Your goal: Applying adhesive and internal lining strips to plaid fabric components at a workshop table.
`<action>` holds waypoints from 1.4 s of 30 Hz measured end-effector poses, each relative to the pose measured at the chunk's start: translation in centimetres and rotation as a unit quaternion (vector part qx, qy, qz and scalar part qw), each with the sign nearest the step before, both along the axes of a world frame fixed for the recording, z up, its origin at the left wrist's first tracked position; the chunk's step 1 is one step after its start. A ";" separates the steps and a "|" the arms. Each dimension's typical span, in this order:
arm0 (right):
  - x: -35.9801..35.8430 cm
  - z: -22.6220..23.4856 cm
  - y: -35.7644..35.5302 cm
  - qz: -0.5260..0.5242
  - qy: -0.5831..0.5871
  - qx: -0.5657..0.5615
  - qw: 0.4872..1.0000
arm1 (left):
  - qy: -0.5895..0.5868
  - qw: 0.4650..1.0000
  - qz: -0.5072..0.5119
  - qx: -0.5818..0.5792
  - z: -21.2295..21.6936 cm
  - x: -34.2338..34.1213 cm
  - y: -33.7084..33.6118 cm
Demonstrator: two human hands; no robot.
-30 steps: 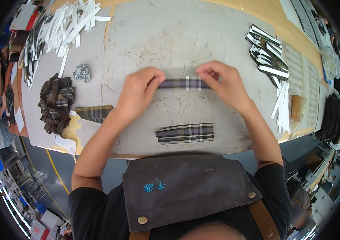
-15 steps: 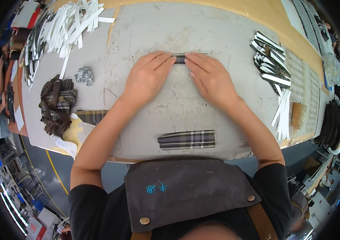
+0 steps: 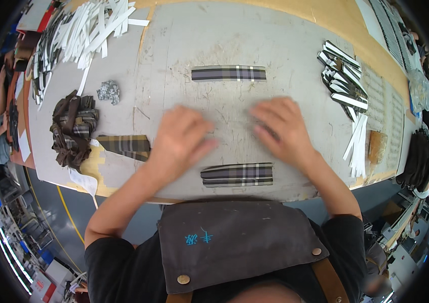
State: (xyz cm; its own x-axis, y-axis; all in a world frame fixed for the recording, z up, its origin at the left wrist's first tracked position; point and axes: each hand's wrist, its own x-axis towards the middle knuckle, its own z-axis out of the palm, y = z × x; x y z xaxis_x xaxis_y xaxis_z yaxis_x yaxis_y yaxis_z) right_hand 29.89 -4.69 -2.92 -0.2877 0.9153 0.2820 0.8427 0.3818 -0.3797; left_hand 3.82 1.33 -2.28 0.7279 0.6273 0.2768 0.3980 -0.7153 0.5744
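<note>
Above the table's middle my left hand [image 3: 183,139] hovers with fingers apart and nothing in them, a little blurred by motion. My right hand [image 3: 282,129] is likewise empty, its fingers curved and spread. Beyond both hands a plaid fabric strip [image 3: 228,73] lies flat, grey-purple with dark edges and white cross stripes. Nearer to me, a stack of similar plaid pieces [image 3: 237,174] rests close to the front edge. Left of it, partly behind my left forearm, lies an olive-brown plaid piece [image 3: 123,145].
White strips [image 3: 90,35] heap at the far left. A bundle of brown and plaid fabric [image 3: 74,131] and a crumpled grey-white lump [image 3: 108,92] sit below them. On the right are black-and-white strips [image 3: 341,76], white strips [image 3: 357,146] and a tan block [image 3: 377,146].
Both hands have let go of the far plaid strip and drawn back toward me, moving apart. That strip now shows its full length.
</note>
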 end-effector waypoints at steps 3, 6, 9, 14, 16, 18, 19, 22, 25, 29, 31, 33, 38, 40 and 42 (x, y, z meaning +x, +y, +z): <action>-1.2 0.6 -2.3 0.093 0.141 -0.098 0.981 | 0.016 0.994 -0.080 -0.080 1.0 0.1 -3.1; -2.2 0.8 -3.1 0.119 0.152 -0.145 0.970 | -0.006 0.993 -0.078 -0.088 -0.2 0.3 -3.7; -2.3 0.9 -3.2 0.115 0.155 -0.141 0.971 | -0.023 0.992 -0.086 -0.095 0.0 0.4 -3.7; -2.4 1.1 -3.4 0.104 0.183 -0.154 0.965 | -0.022 0.991 -0.088 -0.097 0.3 0.1 -3.3; -2.2 0.9 -3.3 0.105 0.191 -0.171 0.961 | -0.013 0.991 -0.089 -0.094 0.3 0.2 -3.4; -2.0 0.8 -2.9 0.106 0.199 -0.189 0.956 | -0.055 0.987 -0.021 -0.148 0.0 0.4 -3.7; -2.1 0.8 -2.6 0.104 0.190 -0.181 0.960 | -0.055 0.987 -0.022 -0.147 0.1 0.4 -3.4; -2.2 1.1 -2.0 0.099 0.171 -0.191 0.962 | -0.040 0.983 -0.010 -0.180 0.2 0.2 -2.2; -2.2 1.4 -1.3 0.084 0.158 -0.179 0.968 | -0.022 0.993 -0.029 -0.116 0.1 0.4 -1.2; -2.1 1.5 -0.1 0.023 0.176 -0.128 0.976 | -0.014 1.000 -0.028 -0.004 0.0 1.1 0.1; -1.8 1.3 0.4 0.020 0.175 -0.102 0.979 | -0.035 0.998 -0.016 0.040 -0.1 1.5 0.6; -1.2 0.7 0.8 0.016 0.174 -0.076 0.982 | -0.077 0.997 0.021 0.004 -0.3 1.8 1.1; -0.7 1.7 2.6 -0.156 0.284 -0.240 0.915 | -0.095 0.981 0.127 -0.116 -1.5 2.5 2.8; -0.5 1.0 3.5 -0.149 0.296 -0.195 0.923 | -0.111 0.972 0.162 -0.131 -2.1 3.3 3.8; -0.3 0.7 4.1 -0.156 0.207 -0.201 0.945 | -0.052 0.979 0.169 -0.100 -2.3 3.7 4.7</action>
State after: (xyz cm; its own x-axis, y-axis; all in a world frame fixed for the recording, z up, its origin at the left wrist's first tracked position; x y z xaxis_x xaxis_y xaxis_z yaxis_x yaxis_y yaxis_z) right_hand 29.59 -0.54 -2.25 0.0730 0.9943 -0.0781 0.6380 -0.1068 -0.7626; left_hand 7.57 6.05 -4.63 0.4434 0.8770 0.1849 0.5253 -0.4214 0.7392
